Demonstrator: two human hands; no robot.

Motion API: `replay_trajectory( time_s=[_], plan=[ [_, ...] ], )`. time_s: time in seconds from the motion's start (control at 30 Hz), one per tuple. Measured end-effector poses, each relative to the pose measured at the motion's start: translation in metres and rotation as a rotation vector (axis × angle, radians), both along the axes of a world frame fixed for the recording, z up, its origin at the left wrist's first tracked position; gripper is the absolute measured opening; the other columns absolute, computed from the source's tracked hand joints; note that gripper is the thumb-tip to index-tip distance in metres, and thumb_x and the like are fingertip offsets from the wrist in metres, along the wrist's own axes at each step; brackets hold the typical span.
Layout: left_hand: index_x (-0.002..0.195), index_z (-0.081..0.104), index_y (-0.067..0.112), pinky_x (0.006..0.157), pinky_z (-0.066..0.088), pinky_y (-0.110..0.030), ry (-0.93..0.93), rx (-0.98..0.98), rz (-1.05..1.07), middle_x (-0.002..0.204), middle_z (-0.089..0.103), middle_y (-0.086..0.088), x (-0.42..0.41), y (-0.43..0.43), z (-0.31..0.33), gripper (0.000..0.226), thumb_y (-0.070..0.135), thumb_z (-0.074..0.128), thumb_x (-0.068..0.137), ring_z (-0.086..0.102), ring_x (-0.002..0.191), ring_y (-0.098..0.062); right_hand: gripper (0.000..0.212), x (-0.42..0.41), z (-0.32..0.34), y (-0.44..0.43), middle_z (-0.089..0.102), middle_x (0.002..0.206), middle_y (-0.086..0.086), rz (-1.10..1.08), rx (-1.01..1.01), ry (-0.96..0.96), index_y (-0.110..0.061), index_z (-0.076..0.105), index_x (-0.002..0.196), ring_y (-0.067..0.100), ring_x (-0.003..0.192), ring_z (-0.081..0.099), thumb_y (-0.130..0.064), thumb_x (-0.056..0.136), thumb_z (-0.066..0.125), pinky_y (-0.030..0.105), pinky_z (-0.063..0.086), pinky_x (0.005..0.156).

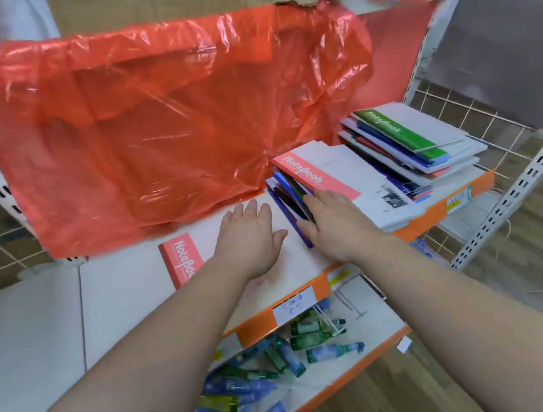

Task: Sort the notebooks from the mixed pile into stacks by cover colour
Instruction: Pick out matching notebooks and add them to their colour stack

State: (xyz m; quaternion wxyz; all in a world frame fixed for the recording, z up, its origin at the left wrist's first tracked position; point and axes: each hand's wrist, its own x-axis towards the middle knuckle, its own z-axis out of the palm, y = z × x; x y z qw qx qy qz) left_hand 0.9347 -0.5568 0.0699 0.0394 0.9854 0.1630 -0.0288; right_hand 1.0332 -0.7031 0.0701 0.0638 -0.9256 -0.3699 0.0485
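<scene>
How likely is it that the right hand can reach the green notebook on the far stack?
Probably yes. The green notebook lies uncovered on top, and nothing stands between it and the right hand.

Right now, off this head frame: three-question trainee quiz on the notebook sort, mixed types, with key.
1. True or false: the left hand is clenched in a fist.
2. What band colour tops the far-right pile? A green, B yellow, C black.
3. Fill in: the right hand touches a fanned pile topped by a ___-banded notebook.
Key: 1 false; 2 A; 3 red.
</scene>
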Motion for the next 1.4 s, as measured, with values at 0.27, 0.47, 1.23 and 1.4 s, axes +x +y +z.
replay_trajectory(
  time_s=[0.27, 0.47, 1.23, 1.4],
  plan=[
    [0.15, 0.027, 0.011, 0.12, 0.017, -0.046, 0.004, 0.004, 0.112, 0.161, 0.022, -0.015, 0.026, -0.025, 0.005, 0.064, 0.052, 0.033, 0.101, 0.017, 0.148, -0.038, 0.054, 0.042, 0.007, -0.009, 0.041, 0.142, 0.011, 0.107, 0.027, -0.037, -0.014, 0.035, 0.144, 0.031, 0.132, 0.034, -0.045, 0.099, 0.037, 0.041, 0.027, 0.113],
    [0.153, 0.023, 0.012, 0.12, 0.013, -0.049, -0.002, 0.024, 0.185, 0.162, 0.021, -0.012, 0.031, -0.039, 0.011, 0.066, 0.052, 0.031, 0.101, 0.015, 0.149, -0.037, 0.058, 0.062, 0.007, -0.012, 0.031, 0.153, 0.014, 0.133, -0.013, -0.021, -0.014, 0.029, 0.148, 0.033, 0.142, 0.024, -0.047, 0.1, 0.033, 0.046, 0.021, 0.117],
    [0.103, 0.064, 0.008, 0.078, 0.047, -0.036, -0.393, -0.547, 0.441, 0.1, 0.067, -0.009, 0.044, -0.038, 0.019, 0.038, 0.042, 0.047, 0.1, 0.06, 0.093, -0.028, 0.023, 0.038, 0.029, -0.005, 0.067, 0.101, 0.015, 0.088, 0.074, -0.261, -0.005, 0.051, 0.118, 0.036, 0.088, 0.063, -0.01, 0.097, 0.042, 0.034, 0.034, 0.061],
    [0.108, 0.066, 0.014, 0.069, 0.055, -0.037, -0.613, -1.393, 0.665, 0.094, 0.074, -0.005, 0.052, -0.043, 0.025, 0.017, 0.02, 0.055, 0.095, 0.07, 0.075, -0.026, 0.027, 0.003, 0.034, 0.002, 0.068, 0.1, 0.01, 0.319, 0.206, -0.165, -0.013, 0.055, 0.115, 0.036, 0.091, 0.062, -0.026, 0.099, 0.038, 0.035, 0.035, 0.06]
  ],
)
